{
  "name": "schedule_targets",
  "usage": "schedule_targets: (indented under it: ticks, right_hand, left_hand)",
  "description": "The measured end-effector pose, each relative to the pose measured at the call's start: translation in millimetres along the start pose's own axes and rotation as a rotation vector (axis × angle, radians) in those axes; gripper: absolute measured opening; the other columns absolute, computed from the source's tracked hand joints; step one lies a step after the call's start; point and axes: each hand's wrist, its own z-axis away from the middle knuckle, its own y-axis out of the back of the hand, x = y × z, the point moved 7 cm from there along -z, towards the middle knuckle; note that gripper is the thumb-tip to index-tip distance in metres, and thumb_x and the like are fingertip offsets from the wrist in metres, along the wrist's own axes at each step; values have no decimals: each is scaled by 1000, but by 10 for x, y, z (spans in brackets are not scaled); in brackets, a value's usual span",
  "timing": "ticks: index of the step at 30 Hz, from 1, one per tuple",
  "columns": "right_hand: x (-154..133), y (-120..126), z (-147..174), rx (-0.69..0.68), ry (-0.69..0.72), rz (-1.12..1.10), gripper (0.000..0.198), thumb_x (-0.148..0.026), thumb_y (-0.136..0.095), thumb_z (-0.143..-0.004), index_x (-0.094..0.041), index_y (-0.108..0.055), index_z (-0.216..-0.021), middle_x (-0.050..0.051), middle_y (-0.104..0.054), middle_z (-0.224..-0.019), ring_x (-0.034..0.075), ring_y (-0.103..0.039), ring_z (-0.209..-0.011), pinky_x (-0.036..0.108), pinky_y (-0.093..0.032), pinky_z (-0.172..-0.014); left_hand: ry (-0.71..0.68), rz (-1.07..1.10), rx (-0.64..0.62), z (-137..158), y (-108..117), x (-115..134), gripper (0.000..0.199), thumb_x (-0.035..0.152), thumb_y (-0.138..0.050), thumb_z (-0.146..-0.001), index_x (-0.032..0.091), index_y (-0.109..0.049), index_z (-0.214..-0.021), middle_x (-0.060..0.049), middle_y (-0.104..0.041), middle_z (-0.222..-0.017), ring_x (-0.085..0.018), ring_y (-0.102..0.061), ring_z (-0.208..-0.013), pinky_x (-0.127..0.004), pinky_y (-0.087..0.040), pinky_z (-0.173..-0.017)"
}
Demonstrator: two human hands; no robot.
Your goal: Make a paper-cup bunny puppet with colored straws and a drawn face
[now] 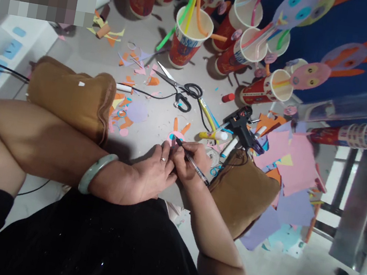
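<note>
My right hand (192,160) grips a clear-barrelled pen (196,167), its tip over a small pink paper bunny face (177,135) with orange ears and blue eye spots. Close against it, my left hand (149,174), with a ring and a pale bangle on the wrist, has its fingers pressed together at the lower edge of the bunny face, holding it on the table. The fingers hide part of the cutout. Just above lie a yellow marker (210,135) and a black-handled pair of scissors (177,88).
Red paper cups (187,39) with bent straws and paper faces stand along the back. A black glue gun (243,126) lies at right, near coloured paper sheets (286,157). Brown cushions (71,95) flank my arms. Paper scraps (125,116) and a power strip (11,50) are at left.
</note>
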Motion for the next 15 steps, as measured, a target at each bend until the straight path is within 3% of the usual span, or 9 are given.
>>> schedule_targets:
  ticks: [8, 15]
  right_hand:
    - [7, -1, 23, 60, 25, -19, 6, -25, -62, -91, -26, -58, -95, 0, -75, -79, 16, -71, -62, 29, -57, -54]
    - [-17, 15, -9, 10, 5, 8, 7, -23, -62, -90, -25, -58, -94, 0, -74, -77, 16, -72, -63, 28, -58, -55]
  left_hand:
    - [21, 25, -32, -16, 54, -18, 75, 51, -68, -89, 11, -53, -151, -29, -45, -161, -51, -47, -145, -60, -43, -113]
    - [17, 19, 8, -6, 61, -24, 72, 50, -66, -91, 12, -54, -151, -30, -47, -159, -51, -50, -144, -60, -43, -112]
